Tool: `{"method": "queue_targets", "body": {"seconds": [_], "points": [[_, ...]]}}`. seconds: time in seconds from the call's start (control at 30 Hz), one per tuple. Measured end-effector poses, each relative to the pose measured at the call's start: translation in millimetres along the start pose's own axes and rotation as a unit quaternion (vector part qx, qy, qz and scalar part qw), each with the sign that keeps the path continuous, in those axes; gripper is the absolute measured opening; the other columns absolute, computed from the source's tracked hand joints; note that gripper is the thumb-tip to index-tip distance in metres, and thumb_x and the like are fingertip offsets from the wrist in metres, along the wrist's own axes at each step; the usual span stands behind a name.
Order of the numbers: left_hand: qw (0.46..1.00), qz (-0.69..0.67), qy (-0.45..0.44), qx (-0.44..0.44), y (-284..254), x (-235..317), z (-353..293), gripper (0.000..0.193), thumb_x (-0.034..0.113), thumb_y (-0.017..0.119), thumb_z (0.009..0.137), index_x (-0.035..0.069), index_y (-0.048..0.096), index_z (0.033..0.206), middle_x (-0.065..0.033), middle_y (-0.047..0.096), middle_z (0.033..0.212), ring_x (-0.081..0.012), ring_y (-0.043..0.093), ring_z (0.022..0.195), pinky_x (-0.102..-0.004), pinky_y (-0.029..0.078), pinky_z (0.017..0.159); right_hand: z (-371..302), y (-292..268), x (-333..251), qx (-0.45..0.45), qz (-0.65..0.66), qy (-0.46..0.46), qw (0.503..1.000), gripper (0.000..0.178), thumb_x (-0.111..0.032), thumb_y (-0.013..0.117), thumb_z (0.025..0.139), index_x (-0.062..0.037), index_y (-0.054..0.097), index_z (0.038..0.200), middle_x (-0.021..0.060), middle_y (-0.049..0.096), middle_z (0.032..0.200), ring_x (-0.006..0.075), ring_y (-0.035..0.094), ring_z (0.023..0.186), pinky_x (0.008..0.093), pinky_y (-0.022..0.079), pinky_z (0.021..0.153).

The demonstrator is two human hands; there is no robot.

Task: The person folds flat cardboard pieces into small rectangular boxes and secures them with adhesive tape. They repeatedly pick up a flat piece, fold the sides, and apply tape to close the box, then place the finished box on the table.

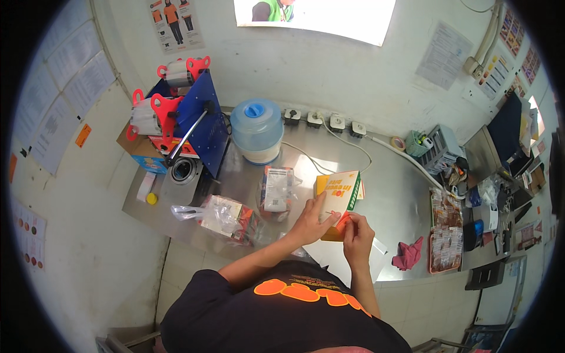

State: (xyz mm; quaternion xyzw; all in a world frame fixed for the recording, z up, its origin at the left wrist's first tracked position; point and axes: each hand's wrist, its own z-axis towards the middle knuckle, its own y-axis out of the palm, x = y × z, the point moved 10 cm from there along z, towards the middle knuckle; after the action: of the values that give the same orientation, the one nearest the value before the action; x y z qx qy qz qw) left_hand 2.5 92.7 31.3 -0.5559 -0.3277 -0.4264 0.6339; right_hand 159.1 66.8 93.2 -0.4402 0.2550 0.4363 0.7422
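On the steel table in front of me is a white, yellow and green cardboard box (341, 187), tilted, with printing on its face. My left hand (311, 225) lies over its near left side, the fingers along the face and the thumb toward the near corner, steadying it. At that corner my right hand (358, 236) is closed in a pinch against a small orange-red piece (343, 220), perhaps a sticker. The fingers partly cover it. A white sheet of paper (329, 254) lies beneath the box. Two plastic-bagged packages, one with a white label (275, 191) and one red and white (228, 219), rest to the left.
A blue cup-sealing machine (203, 120) with red roll holders stands at far left, beside a blue-lidded water jug (256, 130). Cables run from several wall sockets (337, 122). To the right are a crumpled pink cloth (408, 254) and a tray of sachets (445, 235).
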Motion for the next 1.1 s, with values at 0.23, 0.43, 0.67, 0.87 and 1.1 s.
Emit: {"method": "queue_targets", "body": {"seconds": [0.23,0.43,0.67,0.87,1.1], "points": [[1.000,-0.001,-0.013,-0.015,-0.4,-8.8,-4.3,0.085,0.048,0.066,0.093,-0.004,0.031,0.151,-0.0314,0.051,0.122,-0.0432,0.057,0.115,-0.0437,0.046,0.100,2.6,11.1,9.7,-0.117,0.076,0.115,0.984,0.008,0.003,0.058,0.091,0.0035,0.063,0.097,0.0164,0.070,0.091,0.0246,0.069,0.077,0.0346,0.053,0.066],[1.000,0.002,0.005,-0.010,-3.5,0.4,3.4,0.085,0.049,0.067,0.092,-0.004,0.034,0.150,-0.0306,0.052,0.122,-0.0425,0.058,0.114,-0.0439,0.047,0.100,0.0,2.1,7.9,-0.020,0.067,0.040,0.997,0.011,0.004,0.059,0.090,0.0043,0.064,0.099,0.0153,0.071,0.090,0.0198,0.069,0.079,0.0308,0.055,0.067],[1.000,-0.003,-0.013,-0.020,-4.3,2.7,0.8,0.091,0.048,0.073,0.088,-0.003,0.032,0.152,-0.0298,0.052,0.124,-0.0420,0.057,0.117,-0.0438,0.047,0.100,3.3,7.2,29.3,-0.102,0.171,0.129,0.971,0.006,0.004,0.061,0.092,0.0042,0.062,0.097,0.0098,0.069,0.099,0.0130,0.065,0.087,0.0267,0.054,0.077],[1.000,-0.027,-0.011,0.009,-1.3,-12.6,7.2,0.096,0.048,0.076,0.085,-0.005,0.029,0.150,-0.0273,0.049,0.126,-0.0409,0.053,0.120,-0.0461,0.044,0.103,-1.3,13.3,6.4,-0.103,0.329,0.166,0.924,0.012,0.001,0.065,0.092,0.0039,0.062,0.103,0.0104,0.069,0.102,0.0152,0.065,0.098,0.0303,0.052,0.090],[0.980,0.020,0.110,0.163,-19.6,29.9,-4.8,0.098,0.044,0.072,0.089,-0.006,0.016,0.152,-0.0282,0.036,0.135,-0.0428,0.042,0.126,-0.0500,0.038,0.107,-11.4,26.1,26.1,-0.073,0.325,0.237,0.913,0.017,-0.007,0.065,0.095,0.0052,0.068,0.107,0.0086,0.069,0.098,0.0145,0.064,0.093,0.0305,0.051,0.092]]}}
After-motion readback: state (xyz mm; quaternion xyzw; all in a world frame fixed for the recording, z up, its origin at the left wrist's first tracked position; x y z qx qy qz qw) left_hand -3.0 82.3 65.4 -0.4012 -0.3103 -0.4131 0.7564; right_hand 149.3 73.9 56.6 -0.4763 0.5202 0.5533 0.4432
